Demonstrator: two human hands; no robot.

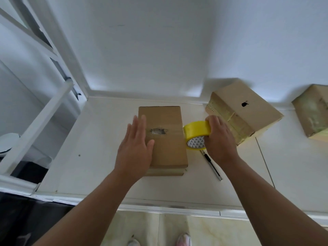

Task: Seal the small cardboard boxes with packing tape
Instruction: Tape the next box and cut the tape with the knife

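A flat brown cardboard box (166,150) lies in the middle of the white counter, with a torn grey patch on its top. My left hand (135,148) lies flat on the box's left side, fingers straight and pressing down. My right hand (219,137) grips a yellow roll of packing tape (195,134) at the box's right edge. A strip of tape runs from the roll onto the box top, across the torn patch.
A taller taped box (246,107) with a black mark stands behind my right hand. Another taped box (314,110) sits at the far right. A utility knife (212,166) lies right of the flat box. White shelf frame (40,118) stands at the left; the counter's front edge (177,207) is near me.
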